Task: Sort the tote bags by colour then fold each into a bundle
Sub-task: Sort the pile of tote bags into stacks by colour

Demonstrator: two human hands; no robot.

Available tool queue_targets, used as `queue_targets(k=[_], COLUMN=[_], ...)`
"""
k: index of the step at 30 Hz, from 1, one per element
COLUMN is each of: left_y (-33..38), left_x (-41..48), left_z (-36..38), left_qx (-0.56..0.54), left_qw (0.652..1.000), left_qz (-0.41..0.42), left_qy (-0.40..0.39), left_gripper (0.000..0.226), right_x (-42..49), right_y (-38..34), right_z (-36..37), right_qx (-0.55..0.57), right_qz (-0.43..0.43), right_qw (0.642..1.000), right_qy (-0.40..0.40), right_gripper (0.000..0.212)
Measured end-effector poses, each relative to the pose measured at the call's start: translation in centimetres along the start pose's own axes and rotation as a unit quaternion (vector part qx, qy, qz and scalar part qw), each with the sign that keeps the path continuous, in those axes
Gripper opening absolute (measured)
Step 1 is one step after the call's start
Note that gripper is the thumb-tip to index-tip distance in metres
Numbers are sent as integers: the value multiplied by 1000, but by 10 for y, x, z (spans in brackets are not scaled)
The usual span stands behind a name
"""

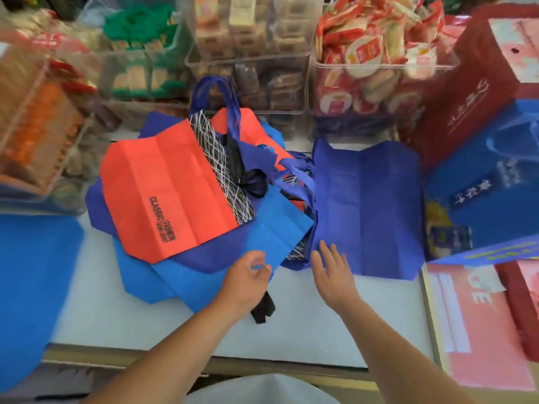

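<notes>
— Hands?
— Left hand [248, 277] pinches the near corner of a light blue tote bag [277, 225] between thumb and curled fingers; right hand [335, 268], fingers straight and holding nothing, lies on the edge of a royal blue tote bag [370, 205] spread flat beside it.
— Beyond them?
— An orange tote bag [163, 185] tops the mixed heap on the white table [291, 330]. Judged best: draw the light blue one out slowly, right palm pinning the sorted bag

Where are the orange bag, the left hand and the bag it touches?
orange bag [163, 182]: head view, panel middle.
left hand [246, 277]: head view, back of hand.
light blue bag [275, 227]: head view, panel middle.
</notes>
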State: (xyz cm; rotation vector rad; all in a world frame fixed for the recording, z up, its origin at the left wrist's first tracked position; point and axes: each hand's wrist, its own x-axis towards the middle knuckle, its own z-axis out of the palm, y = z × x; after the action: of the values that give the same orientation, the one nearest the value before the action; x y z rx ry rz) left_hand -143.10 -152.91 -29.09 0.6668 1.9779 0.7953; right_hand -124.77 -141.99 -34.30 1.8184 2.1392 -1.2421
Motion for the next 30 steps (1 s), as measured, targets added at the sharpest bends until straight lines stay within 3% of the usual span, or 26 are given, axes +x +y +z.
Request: queue_targets(k=[2,5,9,11,14,17,22,24,26,28,30], left_y=[-13,-36,-59,-68,-79,-90,-79,-78,-79,-74,-72], left_x=[3,5,9,12,18,27,52,63,70,64,51], left_z=[-21,-48,-75,-90,-128,-175,-219,-226,-231,-231,-230], left_qx=[8,28,51,50,56,97,64,22,-45,-60,-50], left_qw=[1000,997,992,988,972,953,960,960,961,969,979], left_qz=[1,18,21,23,20,-12,-98,-113,-105,-70,-20], left_qy=[26,67,116,143,226,287,254,257,253,228,197], left_gripper=[32,33,32,31,32,43,82,75,50,22,10], right_x=[12,20,19,11,-12,-35,-57,-62,-69,-76,-82], right_y=[3,6,-12,-32,-75,-124,-178,-184,-189,-192,-198], right_z=[3,-6,-6,1,17,37,68,77,84,90,97], right_qx=[-21,-115,-184,-148,-77,34,117,142,164,185,189], right_qz=[9,16,19,-12,-94,-126,-94,-65,-44,-33,-39], right_qw=[1000,992,983,987,985,988,989,988,985,982,981], right_qy=[-19,-39,9,68,118,80,10,1,5,7,23], right_gripper=[90,68,87,91,80,67,57,54,55,53,55])
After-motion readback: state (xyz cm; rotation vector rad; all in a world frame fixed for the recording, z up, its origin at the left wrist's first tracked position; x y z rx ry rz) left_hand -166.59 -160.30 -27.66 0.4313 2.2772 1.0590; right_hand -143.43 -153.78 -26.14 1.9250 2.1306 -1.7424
